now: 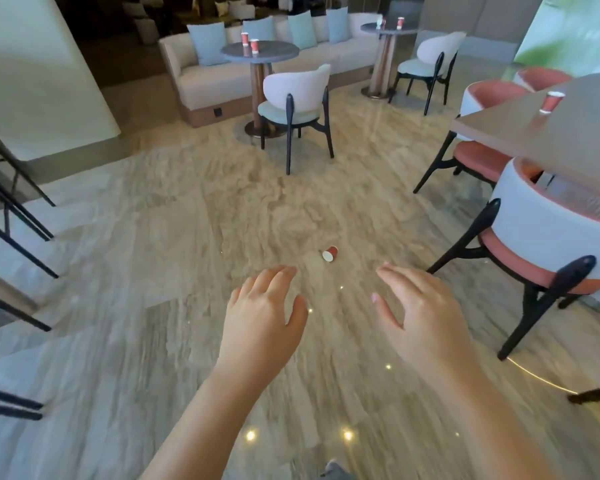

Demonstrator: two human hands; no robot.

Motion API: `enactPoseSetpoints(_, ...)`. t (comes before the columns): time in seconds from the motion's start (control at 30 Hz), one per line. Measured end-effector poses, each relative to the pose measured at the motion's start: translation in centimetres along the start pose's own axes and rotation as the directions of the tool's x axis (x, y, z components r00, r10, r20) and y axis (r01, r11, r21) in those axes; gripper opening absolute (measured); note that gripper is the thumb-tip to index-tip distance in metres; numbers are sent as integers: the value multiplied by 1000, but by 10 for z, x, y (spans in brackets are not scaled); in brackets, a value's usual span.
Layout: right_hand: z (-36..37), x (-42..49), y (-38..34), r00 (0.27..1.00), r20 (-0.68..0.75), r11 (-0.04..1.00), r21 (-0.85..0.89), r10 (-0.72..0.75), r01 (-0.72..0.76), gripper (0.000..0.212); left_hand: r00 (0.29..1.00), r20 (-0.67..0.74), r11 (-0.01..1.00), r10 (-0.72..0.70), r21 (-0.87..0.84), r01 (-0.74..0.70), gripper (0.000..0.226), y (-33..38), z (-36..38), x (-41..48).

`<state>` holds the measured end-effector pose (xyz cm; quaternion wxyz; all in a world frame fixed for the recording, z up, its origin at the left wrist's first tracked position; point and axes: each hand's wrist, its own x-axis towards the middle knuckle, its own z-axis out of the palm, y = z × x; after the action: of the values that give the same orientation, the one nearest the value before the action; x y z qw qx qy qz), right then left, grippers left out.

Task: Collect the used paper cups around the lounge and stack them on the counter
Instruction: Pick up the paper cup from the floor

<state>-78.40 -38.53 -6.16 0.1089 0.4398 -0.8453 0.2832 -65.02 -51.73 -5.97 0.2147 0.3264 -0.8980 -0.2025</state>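
Note:
A red paper cup [330,253] lies on its side on the marble floor, its white mouth towards me. My left hand [265,317] and my right hand [418,315] hover palm-down just short of it, fingers apart, both holding nothing. Two red cups [250,42] stand on the near round table [281,51] by the sofa. Another red cup [400,23] stands on the far round table [371,28], with one more partly seen beside it. One red cup [550,102] stands on the brown table [520,133] at the right.
A white chair [297,105] stands ahead by the near round table. Coral-seated chairs [548,237] line the right table. Black stool legs [11,216] stick out at the left. A cream sofa [208,81] runs along the back. Open floor lies between me and the cup.

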Motion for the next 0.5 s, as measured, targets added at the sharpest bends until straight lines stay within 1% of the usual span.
enactPoseSetpoints(0.07,0,32,24,1000,-8,1000,-27,-4,4,30,1000,-7,1000,28,-10,-28,37,14,11,38)
enactPoseSetpoints(0.13,4,63,41,1000,-12,999,-30,-14,14,30,1000,-25,999,19,-27,-20,36,20,21,70)
enactPoseSetpoints(0.2,14,89,54,1000,-3,999,-29,-21,21,30,1000,-8,1000,-5,-27,5,36,18,32,96)
enactPoseSetpoints(0.33,44,135,79,998,64,1000,-11,-16,17,31,996,48,997,-72,-24,73,38,0,56,143)
enactPoseSetpoints(0.5,97,207,99,992,125,1000,-25,-5,8,32,990,49,990,-132,-33,134,39,-35,85,223)
